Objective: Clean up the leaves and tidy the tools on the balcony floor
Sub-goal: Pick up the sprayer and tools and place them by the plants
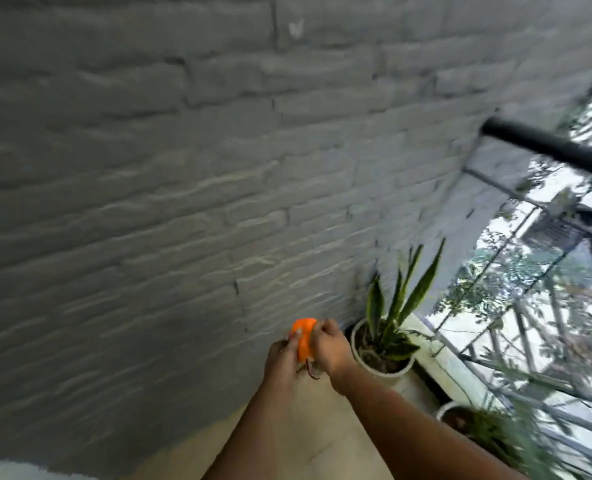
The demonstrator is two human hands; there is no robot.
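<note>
Both hands are raised in front of the grey brick wall (149,168), above the beige floor (308,441). The left hand (282,358) and the right hand (331,348) are both closed around one orange tool (303,337), which sits between them. The left hand grips the tool from the left side, with fingers over its upper edge. The right hand grips it from the right, knuckles facing the camera. A thin dark part (310,370) projects from the lower end of the tool, below the palms; the frame is too blurred to tell what kind of tool it is. The tool is held clear of the floor and near the wall. Just right of the hands, a white pot (388,370) stands on the floor in the corner, holding a plant (396,306) with upright, pointed, yellow-edged leaves. A second pot (447,410) with fine green foliage stands lower right, beside the railing (516,306). A black handrail (547,147) runs from the wall toward the right edge. Trees and a metal structure are visible beyond the railing. The whole view shows motion blur.
</note>
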